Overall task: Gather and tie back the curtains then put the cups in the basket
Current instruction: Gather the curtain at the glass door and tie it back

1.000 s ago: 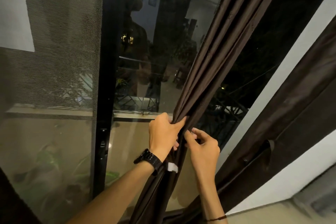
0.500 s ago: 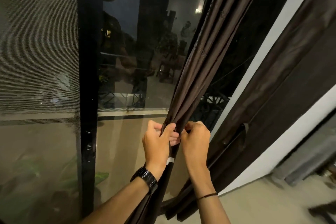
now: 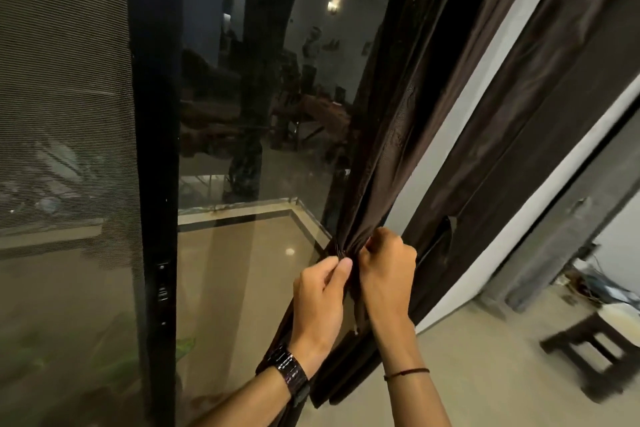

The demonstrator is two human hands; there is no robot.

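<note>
– Brown curtain [image 3: 384,156], centre frame. It is bunched into a narrow neck just below mid-height. It runs diagonally up to the top edge, and the tail drops to lower centre.
– Hands?
– Both at the neck, side by side, close together. Left hand [image 3: 322,302] pinches the folds between thumb and forefinger. Right hand [image 3: 388,274] is clenched round the bunch from the right, back of the hand to camera.
– Anything tied round it?
– Can't tell, the fingers cover that spot.
– Surroundings?
– Glass door [image 3: 242,114] behind the curtain, left of centre, reflecting a lit room. Black frame post [image 3: 156,149] left of the glass, mesh screen [image 3: 62,114] far left. Second curtain [image 3: 519,114] hangs to the right of the first, with a white wall strip [image 3: 460,135] between them. Dark stool [image 3: 599,347] at lower right on a beige floor [image 3: 485,374], blurred.
– Wrists?
– Black watch [image 3: 291,369] on the left, thin dark band [image 3: 407,373] on the right.
</note>
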